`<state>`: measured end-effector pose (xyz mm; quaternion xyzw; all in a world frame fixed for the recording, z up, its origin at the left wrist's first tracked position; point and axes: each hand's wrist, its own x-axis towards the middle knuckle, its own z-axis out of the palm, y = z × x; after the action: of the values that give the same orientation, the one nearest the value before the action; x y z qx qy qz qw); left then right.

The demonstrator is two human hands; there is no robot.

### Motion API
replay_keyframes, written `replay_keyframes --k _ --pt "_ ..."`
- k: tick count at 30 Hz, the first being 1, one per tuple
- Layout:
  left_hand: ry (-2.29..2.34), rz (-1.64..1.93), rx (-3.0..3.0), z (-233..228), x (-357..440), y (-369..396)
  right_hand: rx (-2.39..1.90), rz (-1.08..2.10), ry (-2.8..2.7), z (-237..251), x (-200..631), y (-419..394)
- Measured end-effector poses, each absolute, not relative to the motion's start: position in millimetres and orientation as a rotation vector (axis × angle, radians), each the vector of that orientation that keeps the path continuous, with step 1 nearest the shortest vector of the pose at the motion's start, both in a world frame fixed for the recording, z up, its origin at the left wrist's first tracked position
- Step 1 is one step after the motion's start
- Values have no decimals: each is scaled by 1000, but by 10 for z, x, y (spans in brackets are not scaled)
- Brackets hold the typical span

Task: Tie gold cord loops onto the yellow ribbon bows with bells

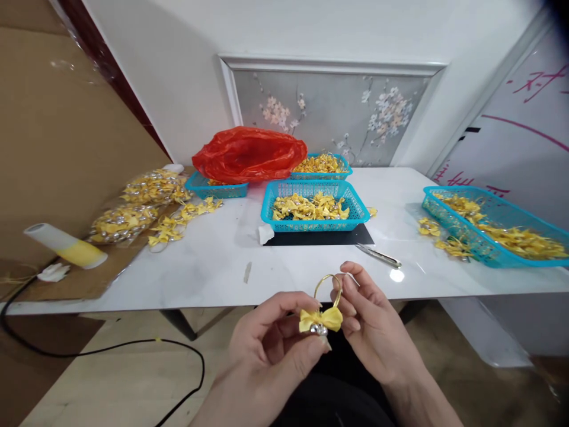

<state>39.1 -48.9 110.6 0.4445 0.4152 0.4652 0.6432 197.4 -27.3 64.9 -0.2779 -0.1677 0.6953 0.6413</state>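
Note:
A yellow ribbon bow with silver bells [320, 320] and a gold cord loop is held up before me, just below the table's front edge. My left hand [278, 350] grips the bow at its left side, with the thumb under the bells. The fingers of my right hand [368, 320] are curled at the right side of the gold loop, pinching the cord. The loop stands upright above the bow. Straight ahead, a blue plastic basket [267, 219] holds a pile of similar yellow bows, resting partly on a black mat [317, 238].
Thread snips [380, 256] lie right of the mat. Another blue basket [484, 246] of bows stands at right, loose bows [451, 246] beside it. A red plastic bag [249, 157] covers a basket behind. Bagged bows [127, 222] and a white-yellow cylinder [66, 246] are at left.

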Motion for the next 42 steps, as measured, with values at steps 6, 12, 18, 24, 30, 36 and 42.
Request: replay_keyframes --k 6,12,18,24,30,36,42 --pt "914 1058 972 1094 382 -466 -667 1560 -528 682 1998 -325" --pt "951 1090 1040 976 341 -433 -716 1466 -695 693 2098 -374" --pt "969 1087 1031 1053 333 -422 -723 1499 -870 656 2105 -341" --pt "680 920 847 1122 289 -354 -749 1398 -1130 781 2030 -303" --pt "493 743 616 1056 226 -283 -703 1086 -1576 994 2070 -288" --pt "518 693 684 993 220 -236 -789 845 -1786 1030 2059 -245" --pt "782 1072 1262 1060 233 -285 -1017 563 -1995 1096 2086 -304"
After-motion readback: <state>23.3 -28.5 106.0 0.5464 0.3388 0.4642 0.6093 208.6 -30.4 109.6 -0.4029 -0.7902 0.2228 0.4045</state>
